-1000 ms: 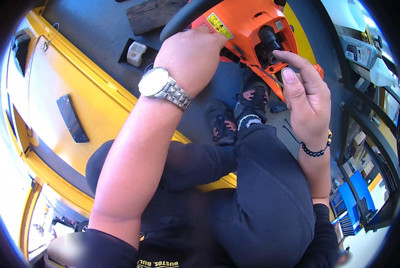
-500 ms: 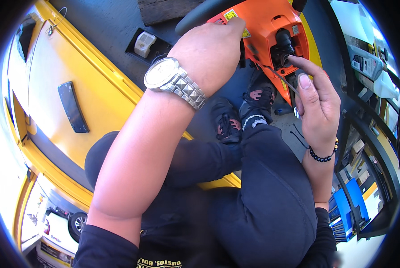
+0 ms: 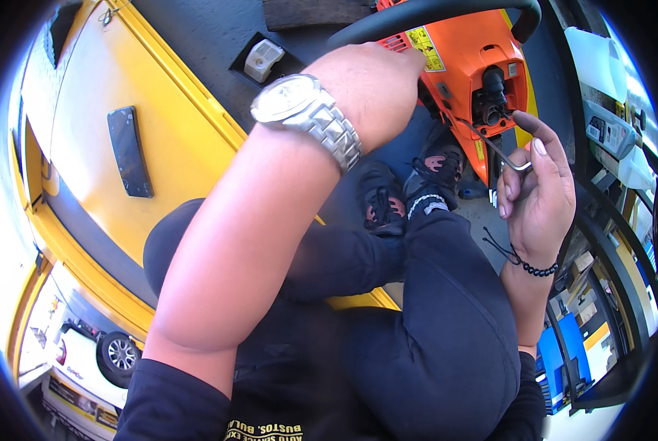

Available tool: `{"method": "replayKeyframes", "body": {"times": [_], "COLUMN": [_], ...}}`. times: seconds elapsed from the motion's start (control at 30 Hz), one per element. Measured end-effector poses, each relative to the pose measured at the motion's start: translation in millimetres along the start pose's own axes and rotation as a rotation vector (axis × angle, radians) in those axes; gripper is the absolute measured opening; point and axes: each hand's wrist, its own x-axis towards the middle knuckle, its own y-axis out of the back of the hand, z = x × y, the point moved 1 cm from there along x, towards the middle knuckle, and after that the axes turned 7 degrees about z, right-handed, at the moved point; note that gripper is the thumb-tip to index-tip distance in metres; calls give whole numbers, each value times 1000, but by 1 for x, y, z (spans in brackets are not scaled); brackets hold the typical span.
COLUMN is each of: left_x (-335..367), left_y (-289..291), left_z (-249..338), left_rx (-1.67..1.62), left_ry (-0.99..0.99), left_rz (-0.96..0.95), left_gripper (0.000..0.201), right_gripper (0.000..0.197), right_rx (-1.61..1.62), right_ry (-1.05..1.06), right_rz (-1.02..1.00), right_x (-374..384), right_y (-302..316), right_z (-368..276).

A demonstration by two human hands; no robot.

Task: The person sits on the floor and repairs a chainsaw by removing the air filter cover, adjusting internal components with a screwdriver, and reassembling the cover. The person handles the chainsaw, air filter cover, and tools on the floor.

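An orange chainsaw with a black handle stands at the upper right, its rear recess exposing a black rubber duct. My left hand, wearing a silver watch, is closed against the saw's left side; its fingertips are hidden. A thin L-shaped hex key slants out from the recess, bent end toward me. My right hand has this end among its partly curled fingers, with the index finger extended toward the recess. Small silver tips show below those fingers; what they belong to is unclear.
A yellow panel at the left carries a flat black rectangular object. A whitish part sits in a black tray, near a dark wooden block. Bottles stand on a black rack at the right. My shoes are below the saw.
The view has shifted, so most things sit farther right. My right thumb has come away from the hex key's shaft, and its bent end now shows. My left hand stays against the chainsaw.
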Motion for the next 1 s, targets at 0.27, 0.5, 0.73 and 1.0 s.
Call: {"method": "replayKeyframes", "body": {"times": [0.27, 0.5, 0.73, 1.0], "left_x": [-3, 23, 23, 35], "left_y": [58, 48, 44, 30], "left_z": [3, -11, -6, -12], "left_rx": [-100, -224, -423, -760], "left_ry": [-148, -124, -70, 106], "left_rz": [437, 268, 302, 106], "left_gripper": [31, 28, 31, 32], "right_gripper": [37, 12, 32, 23], "right_rx": [279, -117, -852, -1100], "right_ry": [5, 488, 1443, 1440], "right_rz": [-43, -9, -155, -112], "right_x": [-4, -1, 20, 13], "right_y": [3, 13, 6, -2], "right_z": [10, 33, 17, -3]}}
